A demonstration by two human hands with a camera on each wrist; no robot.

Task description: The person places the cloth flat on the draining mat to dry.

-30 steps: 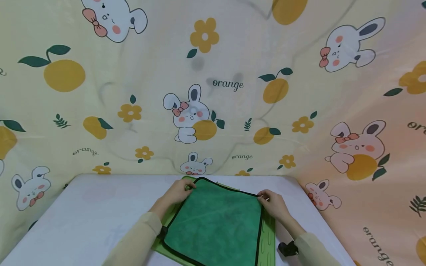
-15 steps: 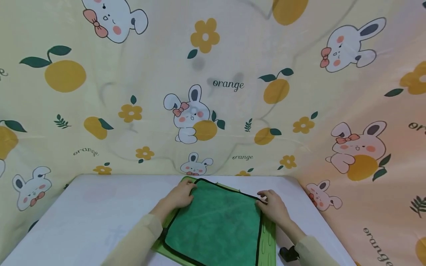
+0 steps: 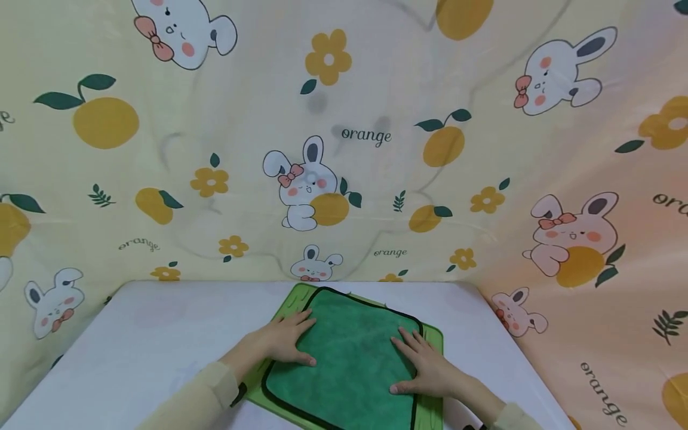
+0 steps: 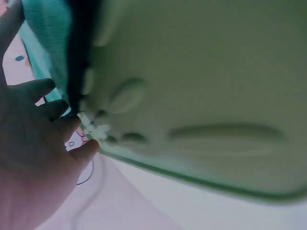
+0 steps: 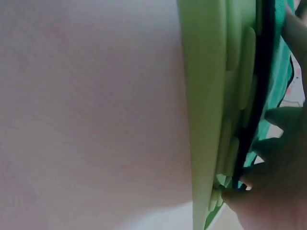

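A dark green cloth [image 3: 355,340] with a black bound edge lies spread over a light green board [image 3: 433,346] in the head view. My left hand [image 3: 286,343] rests on the cloth's left edge, fingers spread and straight. On the opposite side, my right hand [image 3: 428,369] lies with spread fingers over the right edge. The left wrist view shows the pale green board [image 4: 201,100] close up, with raised oval ridges, the left hand [image 4: 36,139] beside it. The right wrist view shows the board's thick side [image 5: 204,115] and the right hand's fingers along the black edge.
The board sits on a white table [image 3: 177,340] that reaches back to a cream backdrop [image 3: 242,119] printed with rabbits and oranges. Small dark objects show by each forearm, one of them a black piece [image 3: 239,394] at the left wrist.
Both hands have left the cloth's far corners, where fingers gripped the edge, and come nearer along its sides. Their fingers now lie spread. The cloth's far right corner sits flatter on the board.
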